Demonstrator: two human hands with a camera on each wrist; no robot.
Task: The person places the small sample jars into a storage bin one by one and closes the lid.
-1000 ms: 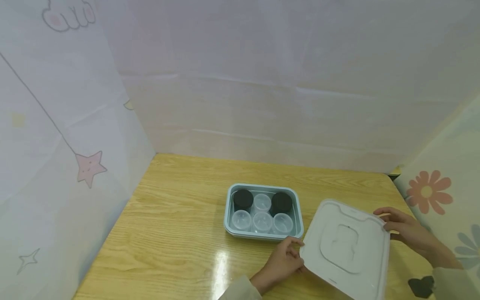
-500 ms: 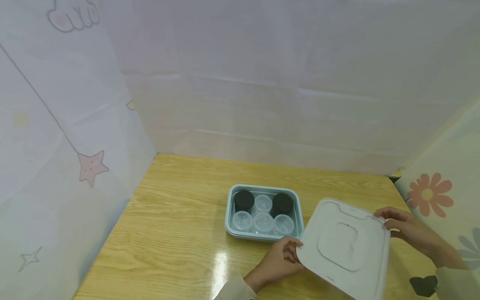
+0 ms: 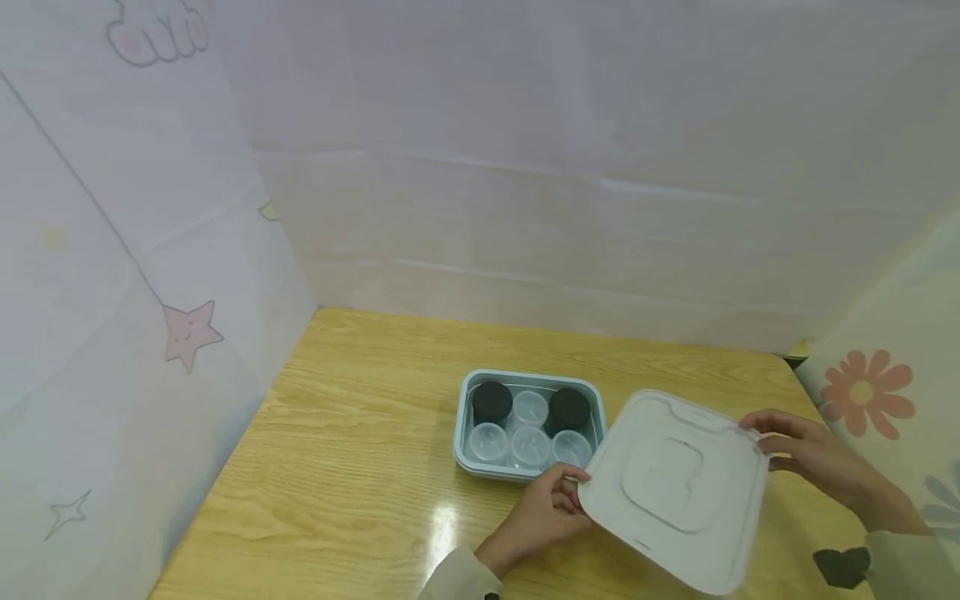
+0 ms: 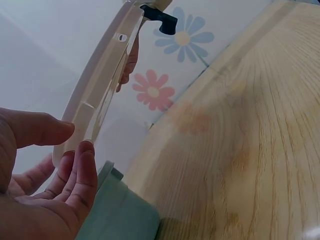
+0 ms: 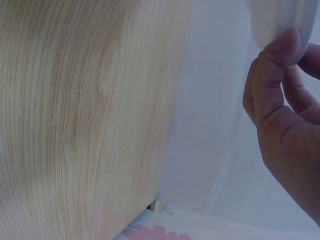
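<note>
A white rectangular lid point(image 3: 675, 492) is held tilted above the table, between both hands. My left hand point(image 3: 546, 510) pinches its left corner, thumb on one face and fingers on the other in the left wrist view. At the lid's right edge my right hand point(image 3: 813, 458) grips the rim; the right wrist view shows fingers and thumb around the white edge point(image 5: 280, 25). Left of the lid stands a light blue box point(image 3: 459, 417). Inside it are two black-topped round containers, one being the left black lid point(image 3: 492, 403), and several clear cups point(image 3: 531, 447).
The wooden table point(image 3: 337, 442) carries the box near its middle. White printed sheets point(image 3: 525, 208) wall off its back and both sides. A dark object point(image 3: 842, 567) sits at the right sleeve's cuff.
Both hands have carried the lid left, toward the box; its left corner now overlaps the box's front right corner in the head view. The box stays put on the table.
</note>
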